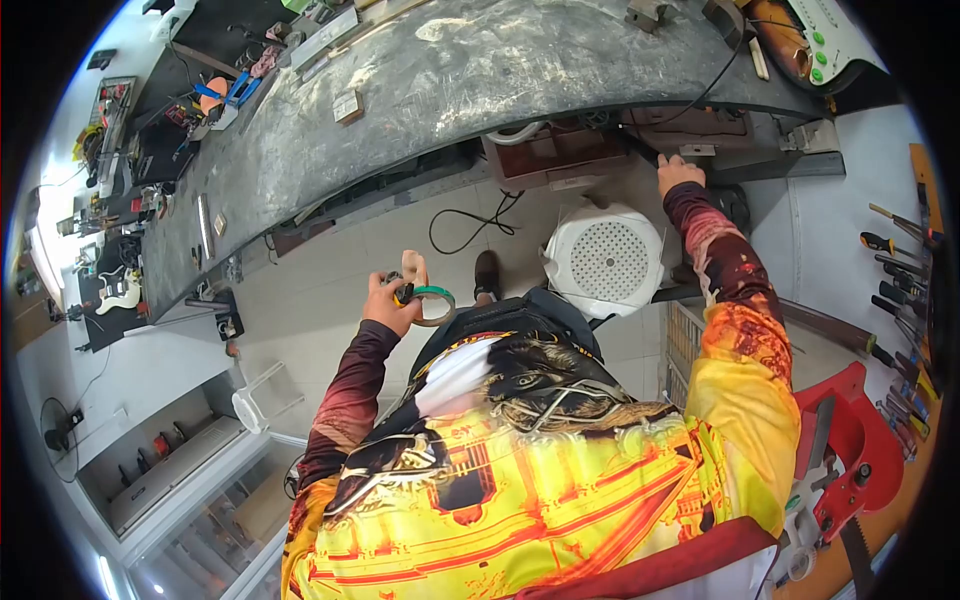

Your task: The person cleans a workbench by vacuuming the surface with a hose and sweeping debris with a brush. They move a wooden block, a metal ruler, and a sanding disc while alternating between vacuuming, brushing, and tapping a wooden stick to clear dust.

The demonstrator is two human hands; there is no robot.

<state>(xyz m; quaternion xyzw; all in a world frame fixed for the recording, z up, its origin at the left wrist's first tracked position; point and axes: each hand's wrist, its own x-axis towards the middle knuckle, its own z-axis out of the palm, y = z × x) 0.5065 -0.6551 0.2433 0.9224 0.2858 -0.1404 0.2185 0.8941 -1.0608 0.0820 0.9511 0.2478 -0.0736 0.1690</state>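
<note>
My left hand (392, 305) is closed around a roll of tape (437, 320) with a green edge, held out in front of my body. A small yellow and black item (404, 293) sits against the fingers of the same hand; its kind is not clear. Reaching forward to the right, my right hand (680, 176) is closed at the end of a long black handle-like piece (640, 146) just below the bench edge. What that piece belongs to is hidden under the bench.
A dark, scuffed workbench (480, 75) curves across the front, bearing a small wood block (348, 106). Between bench and body stands a white perforated stool (608, 258). A black cable (470, 228) lies on the floor. Hand tools (900, 290) hang at right, near a red machine (865, 440).
</note>
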